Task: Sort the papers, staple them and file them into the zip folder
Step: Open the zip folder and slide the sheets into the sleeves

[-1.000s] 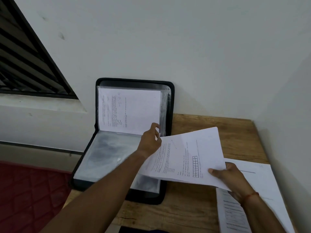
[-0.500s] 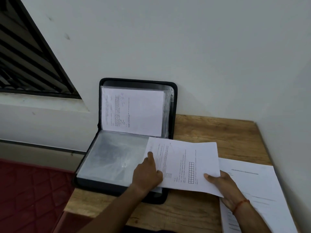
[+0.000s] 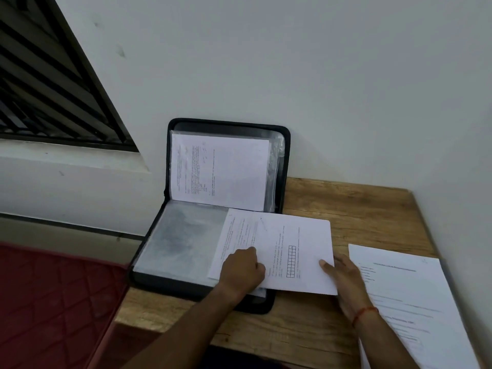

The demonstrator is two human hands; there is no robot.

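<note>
Black zip folder point(image 3: 286, 161) lies open at the left-rear corner of the wooden table point(image 3: 359, 209). Its back half stands upright vs. the white wall. Its front half is flat on the wood, w/ the left edge overhanging the table. The upright half holds a printed page point(image 3: 218, 171) in a clear sleeve, text running sideways. The flat half shows a greyish clear sleeve point(image 3: 183, 238) w/ glare on it.

A loose sheet point(image 3: 300, 235) w/ printed lines & a small grid lies tilted across the folder's front-right corner & the wood beside it, its left part over the flat half. L hand point(image 3: 243, 270) sits on the sheet's near-left part, fingers curled, knuckles up. The thumb is hidden, so can't tell if it pinches the sheet or only presses it. R hand point(image 3: 343, 278) pinches the sheet's near-right corner, thumb on top, fingers under. A red thread point(image 3: 363, 314) circles the R wrist.

A paper stack point(image 3: 404, 296) lies on the table's right side, just beside the R hand & apart from the folder. There is a barred window point(image 3: 48, 89) top left & a red quilted mat point(image 3: 53, 302) lower left.
</note>
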